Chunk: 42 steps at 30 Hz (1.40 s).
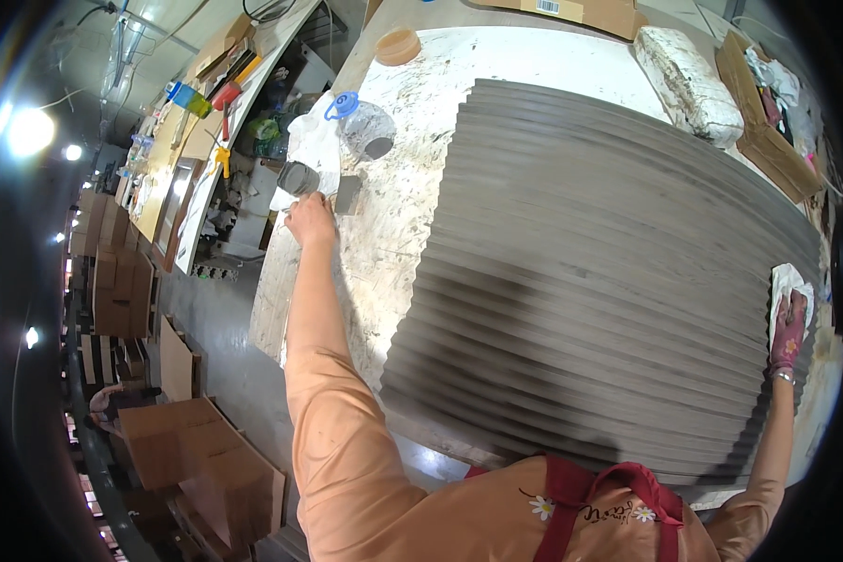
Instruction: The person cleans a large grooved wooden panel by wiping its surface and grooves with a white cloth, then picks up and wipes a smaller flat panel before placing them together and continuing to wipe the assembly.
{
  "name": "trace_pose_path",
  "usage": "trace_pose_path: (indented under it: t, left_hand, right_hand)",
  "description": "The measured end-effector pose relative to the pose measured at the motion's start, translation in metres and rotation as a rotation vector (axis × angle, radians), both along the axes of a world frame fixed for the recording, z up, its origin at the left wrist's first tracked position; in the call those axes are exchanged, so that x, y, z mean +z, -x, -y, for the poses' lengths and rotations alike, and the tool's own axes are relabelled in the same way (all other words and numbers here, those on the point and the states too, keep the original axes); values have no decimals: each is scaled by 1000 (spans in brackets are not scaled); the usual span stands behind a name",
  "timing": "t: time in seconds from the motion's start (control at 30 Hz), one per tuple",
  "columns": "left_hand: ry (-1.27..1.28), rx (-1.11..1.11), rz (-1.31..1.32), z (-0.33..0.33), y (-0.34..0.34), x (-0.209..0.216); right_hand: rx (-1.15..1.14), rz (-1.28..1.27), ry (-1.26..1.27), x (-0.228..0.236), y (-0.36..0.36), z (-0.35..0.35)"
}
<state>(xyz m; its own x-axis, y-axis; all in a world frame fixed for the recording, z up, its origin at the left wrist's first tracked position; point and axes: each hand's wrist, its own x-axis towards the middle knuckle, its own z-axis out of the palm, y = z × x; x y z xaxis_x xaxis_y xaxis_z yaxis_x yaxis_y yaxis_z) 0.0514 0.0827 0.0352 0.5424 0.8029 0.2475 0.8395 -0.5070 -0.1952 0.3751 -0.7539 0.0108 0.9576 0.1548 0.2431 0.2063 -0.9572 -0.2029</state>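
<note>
A large ribbed panel (pixel 590 272), grey-brown with parallel ridges, lies across the worktable in front of me. My left hand (pixel 311 221) is stretched out to the left of it, with closed fingers at the near side of a small dark cup (pixel 298 178). Part of that grip is hidden by the hand itself. A small grey block (pixel 348 195) sits just right of my fingers. At the panel's far right edge my right hand (pixel 789 335), in a pink flowered glove, holds a white cloth (pixel 785 284) against the ridges.
Beyond the cup stands a clear jug (pixel 367 131) with a blue lid, beside white paper (pixel 314 131). A round tan container (pixel 398 47) is farther back. A stained white block (pixel 688 84) and an open cardboard box (pixel 768 122) border the panel. Cartons (pixel 197 459) stand at left.
</note>
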Motion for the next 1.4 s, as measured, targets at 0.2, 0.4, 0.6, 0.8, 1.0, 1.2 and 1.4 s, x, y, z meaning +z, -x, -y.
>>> trace_pose_path:
  t: [0.2, 0.4, 0.6, 0.8, 1.0, 1.2, 1.4]
  left_hand:
    - [70, 17, -90, -11, 0, 1]
    - [851, 13, 358, -58, 46, 25]
    - [1332, 124, 994, -18, 62, 47]
    - [1372, 142, 1295, -1, 68, 42]
    - [1001, 0, 1331, -29, 56, 65]
    - [448, -45, 1153, -74, 33, 63]
    - [99, 144, 588, -58, 11, 55]
  right_hand:
    - [95, 129, -45, 9, 9, -22]
    - [112, 135, -86, 3, 3, -18]
    - [130, 167, -96, -17, -10, 7]
    - [148, 85, -86, 3, -5, -12]
    - [122, 34, -165, 0, -8, -4]
    - [76, 72, -48, -17, -19, 18]
    - [59, 83, -60, -18, -16, 26]
